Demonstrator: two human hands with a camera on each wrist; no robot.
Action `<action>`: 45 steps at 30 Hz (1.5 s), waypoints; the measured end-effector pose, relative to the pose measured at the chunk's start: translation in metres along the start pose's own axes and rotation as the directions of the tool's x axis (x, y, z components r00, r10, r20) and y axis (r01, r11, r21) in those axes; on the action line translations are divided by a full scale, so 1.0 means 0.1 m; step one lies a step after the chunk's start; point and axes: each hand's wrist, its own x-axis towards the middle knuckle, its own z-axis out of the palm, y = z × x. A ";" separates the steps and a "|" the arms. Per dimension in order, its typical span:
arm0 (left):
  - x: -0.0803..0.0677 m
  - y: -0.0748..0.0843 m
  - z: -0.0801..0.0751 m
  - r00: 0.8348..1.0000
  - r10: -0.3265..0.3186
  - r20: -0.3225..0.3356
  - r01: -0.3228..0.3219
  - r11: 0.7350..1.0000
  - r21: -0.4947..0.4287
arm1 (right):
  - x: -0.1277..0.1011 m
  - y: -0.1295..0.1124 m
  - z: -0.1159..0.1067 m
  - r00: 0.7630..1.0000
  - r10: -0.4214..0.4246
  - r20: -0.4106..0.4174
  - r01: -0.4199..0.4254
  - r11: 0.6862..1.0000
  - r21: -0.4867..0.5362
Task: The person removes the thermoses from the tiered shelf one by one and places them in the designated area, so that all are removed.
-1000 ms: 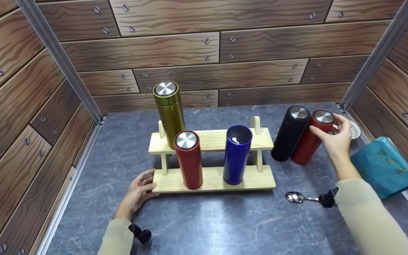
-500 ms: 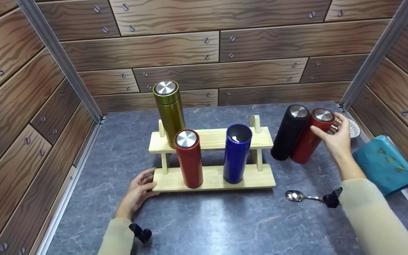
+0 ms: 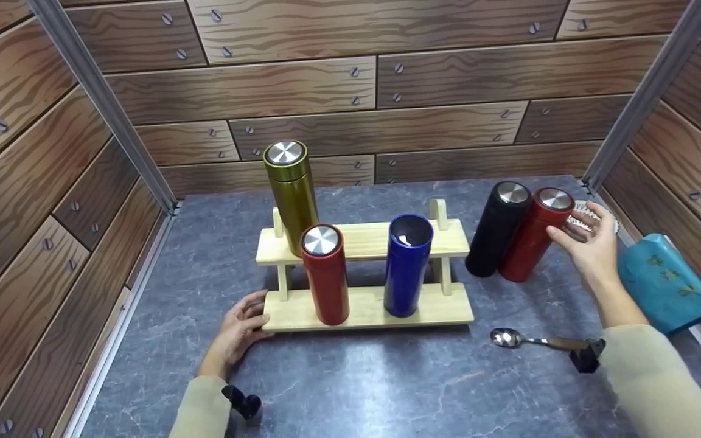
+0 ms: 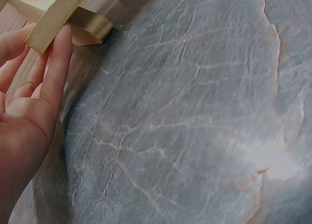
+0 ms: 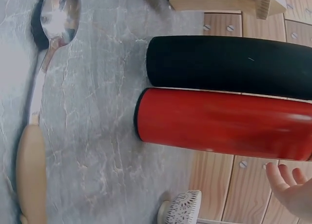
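A two-tier wooden rack (image 3: 362, 240) stands mid-table. A gold flask (image 3: 290, 191) stands on its upper shelf; a red flask (image 3: 325, 277) and a lidless blue flask (image 3: 408, 264) stand on its lower board. My left hand (image 3: 238, 331) rests with straight fingers against the rack's left end (image 4: 53, 16). To the right, a black flask (image 3: 498, 228) and a second red flask (image 3: 533, 234) stand side by side on the table, seen again as the black flask (image 5: 229, 65) and the red flask (image 5: 224, 121). My right hand (image 3: 591, 243) is open just right of that red flask, apart from it.
A spoon (image 3: 530, 340) with a wooden handle lies on the table at front right, also the spoon (image 5: 46, 48) in the right wrist view. A white lacy dish (image 3: 585, 216) sits behind my right hand. A teal packet (image 3: 664, 283) lies at the right edge. Wood-patterned walls enclose three sides.
My right hand has let go of the right red flask and drawn back to the right with fingers spread. The left hand stays at the rack.
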 end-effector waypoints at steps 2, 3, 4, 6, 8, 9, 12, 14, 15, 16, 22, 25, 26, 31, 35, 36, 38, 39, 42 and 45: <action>0.01 0.00 0.00 1.000 -0.005 -0.004 0.005 1.000 0.009 | -0.02 -0.03 -0.02 1.000 -0.013 -0.004 0.013 1.000 -0.001; 0.02 0.00 0.00 1.000 -0.007 -0.006 0.007 1.000 0.012 | -0.03 -0.04 -0.03 1.000 -0.020 -0.006 0.020 1.000 0.001; 0.02 0.00 0.00 1.000 -0.009 -0.008 0.009 1.000 0.016 | -0.04 -0.06 -0.03 1.000 -0.027 -0.008 0.027 1.000 -0.001; 0.03 0.00 0.00 1.000 -0.012 -0.010 0.012 1.000 0.023 | -0.07 -0.09 -0.04 0.999 -0.037 -0.016 0.038 0.999 0.027; 0.03 0.00 0.00 1.000 -0.013 -0.011 0.013 1.000 0.025 | -0.09 -0.13 -0.04 0.999 -0.048 -0.021 0.049 0.996 0.078; 0.03 0.00 0.00 1.000 -0.014 -0.012 0.014 1.000 0.021 | -0.10 -0.15 -0.04 0.998 -0.057 -0.023 0.059 0.993 0.099; 0.02 0.00 0.00 1.000 -0.015 -0.016 0.015 1.000 0.016 | -0.14 -0.21 -0.03 0.996 -0.090 -0.024 0.092 0.984 0.151; 0.02 0.00 0.00 1.000 -0.013 -0.019 0.014 1.000 0.010 | -0.17 -0.25 -0.03 0.993 -0.116 -0.015 0.117 0.980 0.161; 0.02 0.00 0.00 1.000 -0.013 -0.020 0.013 1.000 0.008 | -0.18 -0.27 -0.02 0.992 -0.129 -0.010 0.129 0.979 0.159; 0.01 0.00 0.01 1.000 -0.012 -0.021 0.012 1.000 0.007 | -0.19 -0.30 -0.02 0.991 -0.137 -0.006 0.136 0.977 0.164; 0.01 0.01 0.01 1.000 -0.017 -0.020 0.017 1.000 0.013 | -0.26 -0.43 0.02 0.986 -0.165 0.010 0.159 0.963 0.219; 0.01 0.00 0.00 1.000 -0.011 -0.021 0.011 1.000 0.014 | -0.27 -0.49 0.08 0.982 -0.188 0.020 0.178 0.954 0.242; 0.01 0.00 0.00 1.000 -0.008 -0.021 0.008 1.000 0.014 | -0.28 -0.51 0.10 0.980 -0.196 0.023 0.184 0.951 0.247; 0.00 -0.01 0.01 1.000 0.008 -0.007 -0.008 1.000 0.003 | -0.28 -0.62 0.20 0.975 -0.221 0.035 0.202 0.936 0.289; 0.00 -0.02 0.01 1.000 0.023 -0.007 -0.023 1.000 0.007 | -0.30 -0.69 0.30 0.969 -0.240 0.055 0.214 0.932 0.291; 0.00 -0.02 0.01 1.000 0.026 -0.009 -0.025 1.000 0.013 | -0.30 -0.71 0.32 0.967 -0.246 0.064 0.219 0.935 0.281; -0.01 -0.02 0.02 1.000 0.025 -0.016 -0.025 1.000 0.015 | -0.31 -0.74 0.38 0.963 -0.252 0.091 0.221 0.939 0.264; -0.01 -0.02 0.02 1.000 0.022 -0.020 -0.022 1.000 0.009 | -0.32 -0.75 0.41 0.962 -0.254 0.105 0.220 0.941 0.256; -0.02 -0.01 0.03 1.000 0.015 -0.023 -0.015 1.000 -0.001 | -0.35 -0.78 0.52 0.956 -0.253 0.149 0.214 0.947 0.240; -0.02 0.01 0.04 1.000 0.009 -0.018 -0.009 1.000 -0.010 | -0.37 -0.82 0.63 0.949 -0.255 0.187 0.210 0.950 0.230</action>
